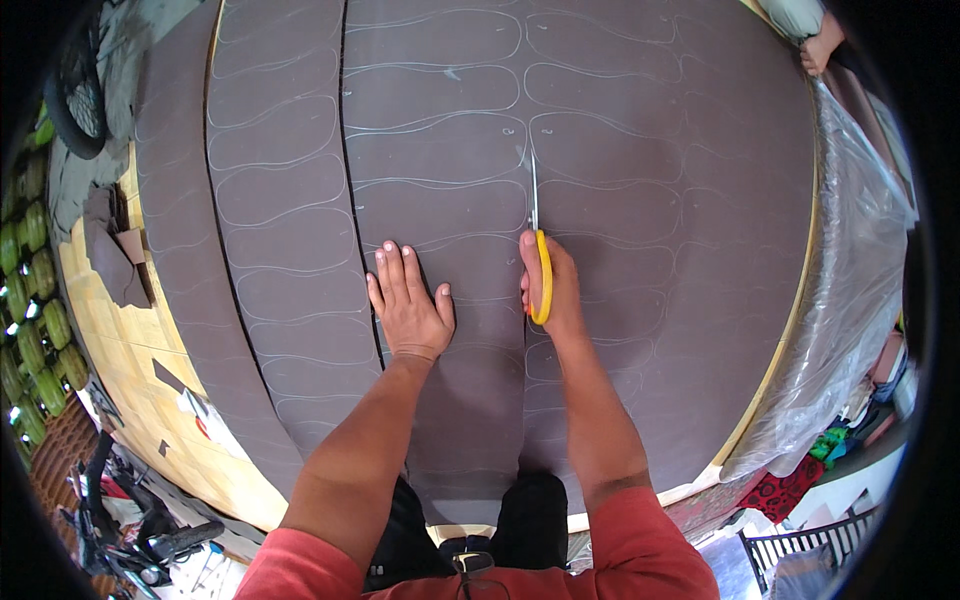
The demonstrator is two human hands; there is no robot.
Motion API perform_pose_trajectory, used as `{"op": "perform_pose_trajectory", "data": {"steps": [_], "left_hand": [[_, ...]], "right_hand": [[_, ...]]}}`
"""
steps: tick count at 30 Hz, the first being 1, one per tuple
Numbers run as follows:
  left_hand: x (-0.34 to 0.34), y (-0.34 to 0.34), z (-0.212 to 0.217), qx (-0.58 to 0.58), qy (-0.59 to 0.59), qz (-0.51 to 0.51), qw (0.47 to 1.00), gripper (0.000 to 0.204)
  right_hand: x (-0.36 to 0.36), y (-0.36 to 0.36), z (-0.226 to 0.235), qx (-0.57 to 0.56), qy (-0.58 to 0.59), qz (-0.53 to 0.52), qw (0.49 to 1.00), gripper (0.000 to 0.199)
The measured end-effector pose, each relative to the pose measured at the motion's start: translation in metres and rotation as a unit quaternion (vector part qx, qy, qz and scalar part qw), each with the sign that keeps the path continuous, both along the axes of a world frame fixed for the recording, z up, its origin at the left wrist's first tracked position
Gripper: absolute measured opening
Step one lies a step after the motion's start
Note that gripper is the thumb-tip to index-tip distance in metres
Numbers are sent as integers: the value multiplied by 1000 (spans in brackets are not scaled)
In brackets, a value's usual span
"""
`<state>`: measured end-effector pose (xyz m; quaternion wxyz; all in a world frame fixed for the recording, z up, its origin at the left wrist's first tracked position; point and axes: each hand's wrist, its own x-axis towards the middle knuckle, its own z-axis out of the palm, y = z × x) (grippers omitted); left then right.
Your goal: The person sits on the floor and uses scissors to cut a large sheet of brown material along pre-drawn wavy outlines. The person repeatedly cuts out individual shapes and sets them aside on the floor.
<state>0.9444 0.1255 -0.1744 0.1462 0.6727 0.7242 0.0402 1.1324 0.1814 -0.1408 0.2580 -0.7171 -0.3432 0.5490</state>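
Observation:
A large dark brown sheet (740,240) covers most of the table, marked with rows of pale, sole-shaped outlines. My right hand (562,285) is closed around the yellow handle of a pair of scissors (543,270). Their metal blades point away from me, between two columns of outlines. From the scissors, a dark cut line runs through the sheet toward my body. My left hand (412,312) lies flat with fingers spread, pressing on the strip left of the scissors, near its left edge. Two long gaps divide the left part of the sheet into strips.
Brown offcuts (118,250) lie on the pale tabletop (95,300) at the left. Clear plastic sheeting (840,300) hangs along the right edge. Another person's foot (822,45) shows at the far right corner. A bicycle wheel (78,100) stands at the far left.

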Motion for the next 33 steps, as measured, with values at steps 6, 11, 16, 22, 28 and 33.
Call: {"op": "perform_pose_trajectory", "data": {"steps": [6,11,16,22,28,33], "left_hand": [[0,0,0,-3,-1,-1,1000,73],[0,1,1,-9,-5,-2,1000,73],[-3,0,-2,-13,2,2,1000,73],[0,1,2,-16,-7,1,1000,72],[-1,2,3,-26,-8,1,1000,71],[-1,1,3,-25,-4,-1,1000,71]], "right_hand": [[-1,10,-4,-6,-8,-1,1000,55],[0,34,2,-17,32,-30,999,55],[-1,36,8,-18,19,-10,1000,60],[10,64,6,-18,25,3,1000,60],[10,69,3,19,-23,32,999,62],[6,92,-5,35,-20,22,999,59]]}}
